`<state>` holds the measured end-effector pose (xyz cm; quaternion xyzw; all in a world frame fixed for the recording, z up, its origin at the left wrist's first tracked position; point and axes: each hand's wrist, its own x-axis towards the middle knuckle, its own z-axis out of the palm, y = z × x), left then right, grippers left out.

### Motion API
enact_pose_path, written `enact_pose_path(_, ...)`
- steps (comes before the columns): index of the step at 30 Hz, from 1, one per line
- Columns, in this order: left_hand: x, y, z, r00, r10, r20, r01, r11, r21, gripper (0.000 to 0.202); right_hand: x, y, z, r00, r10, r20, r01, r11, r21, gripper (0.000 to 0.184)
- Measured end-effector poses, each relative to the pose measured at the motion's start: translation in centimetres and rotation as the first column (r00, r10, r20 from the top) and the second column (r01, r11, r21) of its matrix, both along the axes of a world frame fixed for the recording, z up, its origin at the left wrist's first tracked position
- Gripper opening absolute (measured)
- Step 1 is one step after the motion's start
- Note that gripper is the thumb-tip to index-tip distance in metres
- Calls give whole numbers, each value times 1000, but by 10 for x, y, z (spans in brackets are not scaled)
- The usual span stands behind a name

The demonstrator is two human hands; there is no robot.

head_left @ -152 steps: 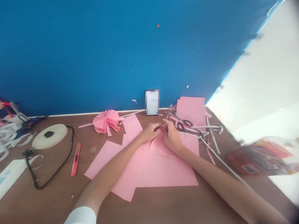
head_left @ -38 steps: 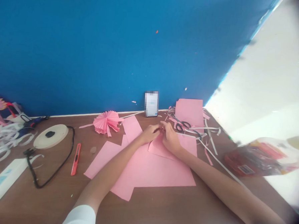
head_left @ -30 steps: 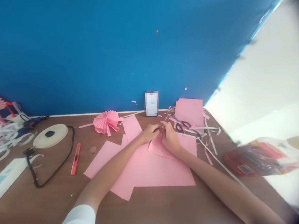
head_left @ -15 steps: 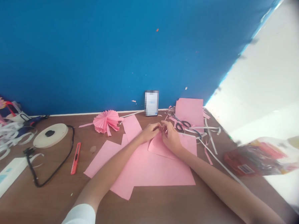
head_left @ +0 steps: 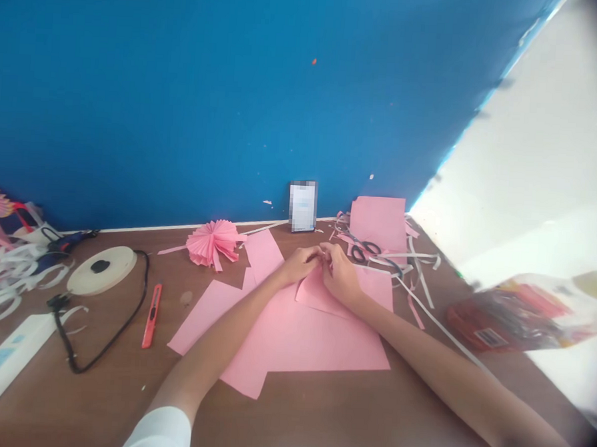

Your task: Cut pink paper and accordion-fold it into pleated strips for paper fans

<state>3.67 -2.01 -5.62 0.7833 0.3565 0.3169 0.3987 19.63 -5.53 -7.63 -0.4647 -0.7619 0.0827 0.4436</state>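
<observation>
My left hand (head_left: 299,263) and my right hand (head_left: 340,274) meet fingertip to fingertip at the far edge of a small pink paper sheet (head_left: 370,290). Both pinch that edge, fingers curled close together. The small sheet lies on larger pink sheets (head_left: 292,336) spread over the brown table (head_left: 318,418). A finished pink pleated paper fan (head_left: 213,242) rests just left of my left hand. Black-handled scissors (head_left: 370,252) lie just right of my right hand.
A red utility knife (head_left: 151,306), a tape roll (head_left: 100,271), a black cable (head_left: 107,343) and a white power strip (head_left: 1,368) sit at the left. White paper strips (head_left: 425,283) and a plastic bag (head_left: 524,315) lie at the right. A phone (head_left: 302,206) leans on the blue wall.
Hardly anything has moved. Both hands stay at the same spot on the small pink sheet, with only slight finger shifts along its edge.
</observation>
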Motion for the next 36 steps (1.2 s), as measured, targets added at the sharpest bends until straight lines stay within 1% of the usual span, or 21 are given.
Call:
enact_pose_path(6,-1,0,0,1000,14,-4,-14,1000,5,20,0,1,1,999,-23,-27,22,1000,-16,37)
enact_pose_path(14,0,0,1,1000,19,-25,-19,1000,7,20,0,-1,0,999,-45,2,45,999,-6,35)
enact_pose_path(27,0,-1,3,1000,9,-18,-9,1000,-13,23,0,-1,1,1000,-21,-20,21,1000,-15,33)
enact_pose_path(29,0,0,2,1000,8,-17,-9,1000,-17,23,0,0,0,1000,-19,-22,18,1000,-12,35)
enact_pose_path(32,0,0,1,1000,3,-13,-3,1000,-26,23,1,0,0,999,-24,-24,24,1000,-7,42)
enact_pose_path(36,-1,1,2,1000,0,2,0,1000,-24,23,2,-1,1,999,-34,-39,33,999,-31,50)
